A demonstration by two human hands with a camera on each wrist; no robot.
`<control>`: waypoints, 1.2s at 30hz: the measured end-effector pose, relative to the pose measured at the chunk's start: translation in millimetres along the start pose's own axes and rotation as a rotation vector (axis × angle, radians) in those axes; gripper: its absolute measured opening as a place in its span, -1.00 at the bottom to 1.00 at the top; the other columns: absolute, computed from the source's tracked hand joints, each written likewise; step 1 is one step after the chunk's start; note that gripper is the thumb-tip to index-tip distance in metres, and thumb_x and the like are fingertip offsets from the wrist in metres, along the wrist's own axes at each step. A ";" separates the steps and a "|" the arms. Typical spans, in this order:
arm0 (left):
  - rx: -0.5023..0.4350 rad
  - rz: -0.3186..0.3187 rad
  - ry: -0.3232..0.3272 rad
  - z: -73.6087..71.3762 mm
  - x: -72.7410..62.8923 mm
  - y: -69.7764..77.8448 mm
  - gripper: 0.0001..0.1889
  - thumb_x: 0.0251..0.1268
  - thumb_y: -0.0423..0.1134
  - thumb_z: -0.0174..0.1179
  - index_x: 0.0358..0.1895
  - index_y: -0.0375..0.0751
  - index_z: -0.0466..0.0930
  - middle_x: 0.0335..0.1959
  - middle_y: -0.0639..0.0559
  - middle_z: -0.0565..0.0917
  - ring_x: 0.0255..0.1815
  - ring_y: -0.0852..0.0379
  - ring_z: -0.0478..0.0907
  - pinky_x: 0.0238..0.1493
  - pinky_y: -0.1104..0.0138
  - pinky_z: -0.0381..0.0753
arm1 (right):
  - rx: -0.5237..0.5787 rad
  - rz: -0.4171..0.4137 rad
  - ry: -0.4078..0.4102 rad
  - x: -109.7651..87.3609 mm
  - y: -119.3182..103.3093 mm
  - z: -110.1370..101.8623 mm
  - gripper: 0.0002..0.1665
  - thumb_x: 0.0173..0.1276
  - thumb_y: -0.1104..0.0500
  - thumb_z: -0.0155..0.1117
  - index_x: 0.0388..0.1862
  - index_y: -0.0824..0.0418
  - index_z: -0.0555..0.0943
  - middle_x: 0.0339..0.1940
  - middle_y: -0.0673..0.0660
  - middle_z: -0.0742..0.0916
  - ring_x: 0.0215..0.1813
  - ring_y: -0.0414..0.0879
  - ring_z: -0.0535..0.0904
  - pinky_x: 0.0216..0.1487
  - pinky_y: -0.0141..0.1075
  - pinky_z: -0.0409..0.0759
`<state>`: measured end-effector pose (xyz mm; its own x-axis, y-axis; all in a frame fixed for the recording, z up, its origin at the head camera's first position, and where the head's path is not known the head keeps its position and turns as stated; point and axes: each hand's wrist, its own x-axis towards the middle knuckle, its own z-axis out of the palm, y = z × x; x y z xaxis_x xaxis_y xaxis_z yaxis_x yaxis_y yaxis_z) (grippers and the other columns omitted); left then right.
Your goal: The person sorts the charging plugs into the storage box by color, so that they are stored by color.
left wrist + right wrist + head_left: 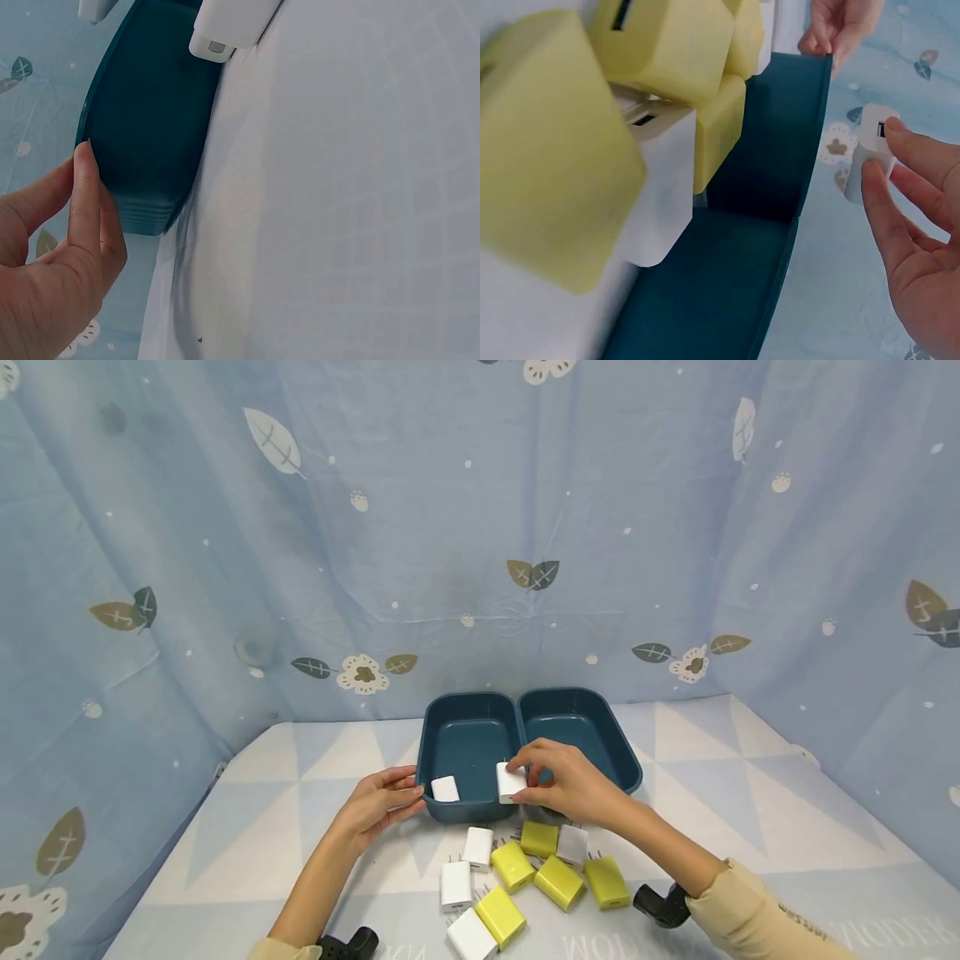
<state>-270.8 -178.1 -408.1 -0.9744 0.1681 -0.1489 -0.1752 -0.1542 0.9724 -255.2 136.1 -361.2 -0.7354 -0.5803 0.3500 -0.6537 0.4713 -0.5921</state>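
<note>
Two dark teal bins stand side by side, a left bin (468,752) and a right bin (573,735). My left hand (382,802) pinches the left bin's rim near its front left corner, thumb and fingertips meeting there in the left wrist view. Between the thumb and fingers of my right hand (566,781) is a white USB charger plug (509,783), over the front right part of the left bin. Its USB port faces the right wrist camera. Another white charger (445,789) lies inside the left bin. No charger shows in the right bin's visible part.
In front of the bins lie several loose chargers, yellow ones (559,883) mixed with white ones (456,887), their prongs showing. A patterned cloth (300,827) covers the table. Behind the bins hangs a blue curtain (465,527).
</note>
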 end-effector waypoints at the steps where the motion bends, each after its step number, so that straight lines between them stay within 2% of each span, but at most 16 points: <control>1: 0.003 0.001 -0.001 0.5 0.3 -0.2 -0.42 0.30 -0.60 0.17 0.37 -0.60 0.22 -0.17 -0.09 0.46 -0.21 0.11 0.62 0.04 0.20 0.69 | -0.005 -0.004 0.001 2.7 1.2 0.7 -0.61 0.23 0.17 0.49 0.04 0.15 0.67 -0.02 0.02 0.63 -0.26 -0.22 0.54 -0.22 -0.41 0.70; 9: 0.010 -0.003 0.005 -0.3 0.2 0.9 -0.42 0.30 -0.60 0.16 0.37 -0.58 0.22 -0.17 -0.08 0.46 -0.22 0.13 0.61 0.07 0.17 0.68 | -0.043 -0.031 -0.008 29.7 6.0 12.4 -0.63 0.28 0.13 0.46 0.05 0.15 0.67 -0.04 0.05 0.63 -0.26 -0.21 0.52 -0.28 -0.40 0.66; 16: 0.009 -0.004 -0.006 -0.9 0.7 0.0 -0.43 0.31 -0.60 0.15 0.37 -0.58 0.22 -0.19 -0.07 0.46 -0.22 0.13 0.62 0.08 0.15 0.67 | -0.082 -0.038 -0.053 50.1 11.6 26.6 -0.60 0.27 0.17 0.46 0.07 0.21 0.66 -0.02 0.09 0.64 -0.26 -0.20 0.56 -0.26 -0.41 0.63; 24: 0.007 -0.002 -0.001 -0.2 1.2 -0.2 -0.44 0.31 -0.60 0.14 0.36 -0.59 0.23 -0.18 -0.09 0.47 -0.22 0.12 0.62 0.03 0.19 0.70 | -0.153 0.022 -0.129 65.2 14.8 40.2 -0.61 0.25 0.17 0.48 0.04 0.23 0.66 -0.08 0.12 0.65 -0.30 -0.18 0.61 -0.30 -0.40 0.63; 29: 0.001 -0.001 0.001 1.2 0.9 -0.7 -0.45 0.30 -0.62 0.14 0.35 -0.60 0.24 -0.19 -0.10 0.48 -0.23 0.12 0.64 -0.01 0.21 0.72 | -0.190 0.076 -0.167 71.3 13.7 46.9 -0.65 0.25 0.19 0.48 0.01 0.22 0.68 -0.14 0.10 0.66 -0.31 -0.18 0.56 -0.34 -0.40 0.60; 36: 0.003 0.007 0.002 1.0 -0.5 -0.5 -0.44 0.31 -0.62 0.13 0.36 -0.61 0.22 -0.18 -0.10 0.48 -0.23 0.13 0.64 -0.01 0.21 0.72 | -0.254 0.087 -0.198 75.7 15.4 53.7 -0.69 0.24 0.21 0.49 -0.05 0.22 0.68 -0.13 0.10 0.67 -0.24 -0.11 0.52 -0.29 -0.30 0.58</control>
<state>-270.2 -177.1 -408.3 -0.9758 0.1654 -0.1429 -0.1684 -0.1525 0.9738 -311.3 63.8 -382.8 -0.7576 -0.6368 0.1432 -0.6319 0.6607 -0.4052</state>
